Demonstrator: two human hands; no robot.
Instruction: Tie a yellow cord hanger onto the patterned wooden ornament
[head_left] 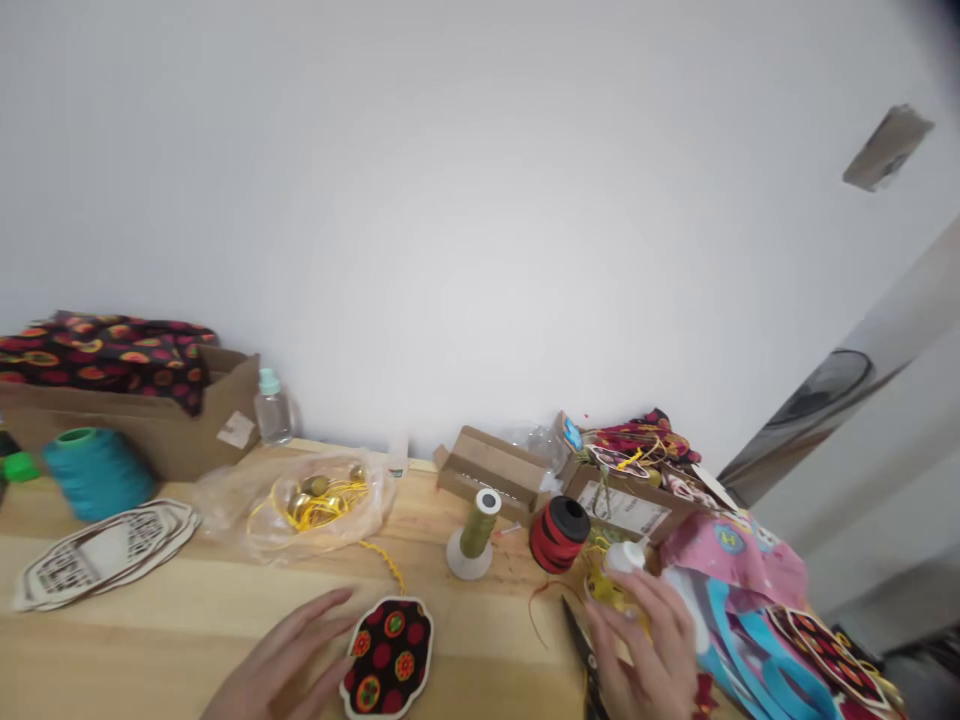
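Observation:
My left hand [289, 655] is open, its fingers spread along the left edge of an eight-sided fabric tag [390, 655]. The tag is black with red and orange round motifs and a pale border; a twisted yellow cord [386, 562] runs from its top. On the right, my right hand [646, 640] reaches with bent, parted fingers in front of a white-capped container [626, 556] with something yellow about it. Blur and the fingers partly hide the container, and no firm grip shows. Black scissors [581, 645] lie just left of this hand.
Behind stand a green thread spool [478, 530], a red ribbon roll [559, 535] and cardboard boxes [491, 470]. A plastic bag [315, 505] holds bells and yellow cord. Left are paper pieces [109, 555] and a teal thread cone [97, 475]; right, pink fabric [739, 560] and blue ribbon [780, 660].

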